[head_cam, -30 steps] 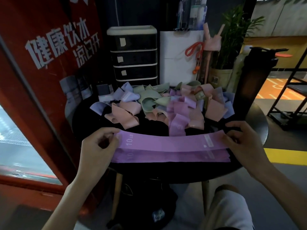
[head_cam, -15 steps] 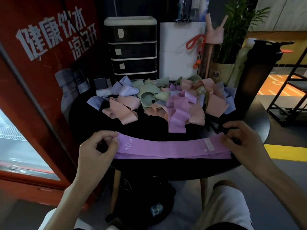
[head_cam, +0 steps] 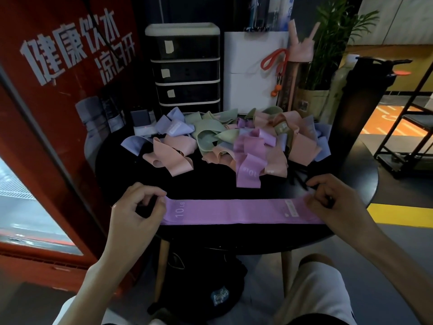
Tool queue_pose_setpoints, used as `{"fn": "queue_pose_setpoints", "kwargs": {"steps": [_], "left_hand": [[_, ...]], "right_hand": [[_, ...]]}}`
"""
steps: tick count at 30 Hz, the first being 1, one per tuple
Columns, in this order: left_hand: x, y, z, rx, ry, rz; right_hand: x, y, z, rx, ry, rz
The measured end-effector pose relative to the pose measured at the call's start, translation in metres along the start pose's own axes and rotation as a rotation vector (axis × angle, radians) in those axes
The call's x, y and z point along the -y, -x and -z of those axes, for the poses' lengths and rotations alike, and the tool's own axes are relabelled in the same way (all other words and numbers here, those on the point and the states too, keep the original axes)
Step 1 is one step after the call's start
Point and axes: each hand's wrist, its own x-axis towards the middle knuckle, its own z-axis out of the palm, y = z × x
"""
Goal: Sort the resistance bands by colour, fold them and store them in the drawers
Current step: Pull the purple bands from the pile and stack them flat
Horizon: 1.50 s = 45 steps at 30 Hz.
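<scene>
A stack of purple resistance bands [head_cam: 234, 211] marked "10 LB" lies flat and stretched along the near edge of the round black table [head_cam: 210, 184]. My left hand [head_cam: 136, 212] pinches its left end. My right hand [head_cam: 335, 202] pinches its right end. Behind them sits a loose pile of bands [head_cam: 234, 141] in pink, purple, green and pale blue. A black drawer unit [head_cam: 185, 69] with white trim and paper labels stands at the back of the table, all drawers shut.
A red vending cabinet [head_cam: 46, 113] stands close on the left. A white box [head_cam: 253, 71], a pink bottle [head_cam: 297, 66], a potted plant [head_cam: 328, 55] and a tall black bottle [head_cam: 351, 102] are at the back right. A dark bag [head_cam: 199, 289] lies under the table.
The upper purple band has come down onto the one beneath it, so the two edges now line up as one strip. Both hands have stayed at the ends.
</scene>
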Motion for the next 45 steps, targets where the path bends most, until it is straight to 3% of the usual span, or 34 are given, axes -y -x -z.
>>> {"fn": "queue_pose_setpoints", "kwargs": {"steps": [3,6,9,13,18,22,28,33,37,41,45], "left_hand": [[-0.016,-0.003,0.0,-0.001,-0.115,-0.129],[-0.04,-0.002,-0.015,0.205,-0.241,-0.343],[-0.053,-0.002,-0.038,0.467,-0.248,-0.385],[-0.041,-0.001,-0.055,0.55,-0.281,-0.395],[-0.031,0.003,-0.059,0.512,-0.237,-0.358],[-0.029,0.002,-0.061,0.517,-0.245,-0.339],[-0.032,0.002,-0.062,0.508,-0.253,-0.346],[-0.043,0.001,-0.057,0.423,-0.245,-0.381],[-0.056,-0.018,-0.057,0.345,-0.194,-0.35],[-0.075,-0.047,-0.058,0.299,-0.016,-0.192],[-0.097,-0.083,-0.061,0.274,0.097,-0.117]], "right_hand": [[0.0,0.0,0.0,-0.007,0.016,0.01],[0.003,0.0,0.001,-0.015,0.023,0.033],[0.004,0.0,0.002,0.003,0.072,0.063],[-0.003,-0.002,0.002,0.068,0.138,0.059],[0.001,-0.009,0.006,0.125,0.165,0.038],[0.031,-0.031,0.0,0.175,0.238,0.171],[0.062,-0.078,-0.035,0.403,0.386,0.336],[0.054,-0.088,-0.052,0.409,0.545,0.392],[0.064,-0.086,-0.049,0.374,0.449,0.325],[0.085,-0.093,-0.038,0.242,0.105,0.14],[0.109,-0.115,-0.018,0.097,-0.062,0.07]]}}
